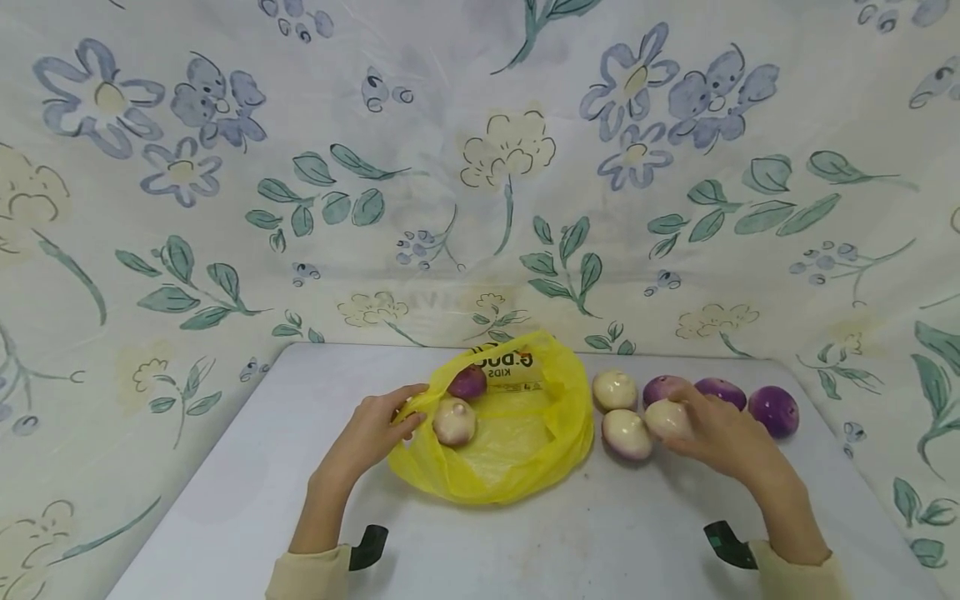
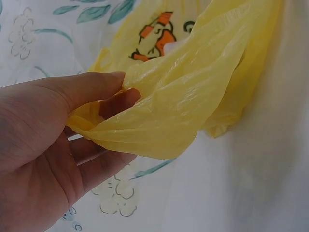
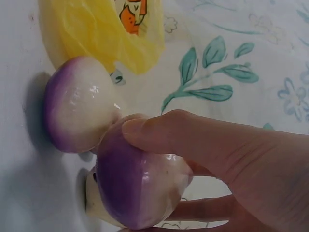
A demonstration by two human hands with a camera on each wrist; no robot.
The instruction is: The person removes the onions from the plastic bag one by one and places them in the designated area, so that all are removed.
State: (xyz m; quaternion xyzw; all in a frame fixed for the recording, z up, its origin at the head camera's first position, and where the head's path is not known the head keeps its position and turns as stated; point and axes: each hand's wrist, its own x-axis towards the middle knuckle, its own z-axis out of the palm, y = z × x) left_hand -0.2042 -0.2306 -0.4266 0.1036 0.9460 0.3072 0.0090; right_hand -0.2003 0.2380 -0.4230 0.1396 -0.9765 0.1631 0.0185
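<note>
My left hand pinches the left rim of a yellow plastic bag, thumb on one side and fingers on the other in the left wrist view. The bag lies with its mouth open; a white turnip and a purple one show inside it. To the right of the bag, my right hand grips a glossy white-and-purple turnip between thumb and fingers. Close beside the held one sits another turnip; in the right wrist view its white top faces the bag's side.
A white turnip stands behind, near the bag's right edge. Purple turnips sit in a row beyond my right hand. Everything rests on a white table, with a floral sheet hanging along the back and sides.
</note>
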